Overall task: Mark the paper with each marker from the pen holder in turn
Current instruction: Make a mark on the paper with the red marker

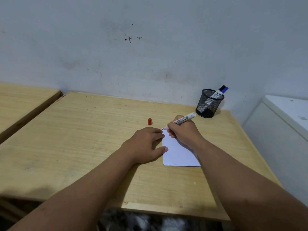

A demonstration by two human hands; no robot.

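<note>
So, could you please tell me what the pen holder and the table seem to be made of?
The pen holder looks like black metal mesh, since the markers show through its wall. The table looks like pale wood or a wood-look laminate, matte, with visible grain streaks.

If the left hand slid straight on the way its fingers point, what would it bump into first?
Probably the right hand holding the marker. The left hand points rightward across the paper's top corner, already resting on it, though depth is hard to judge.
</note>
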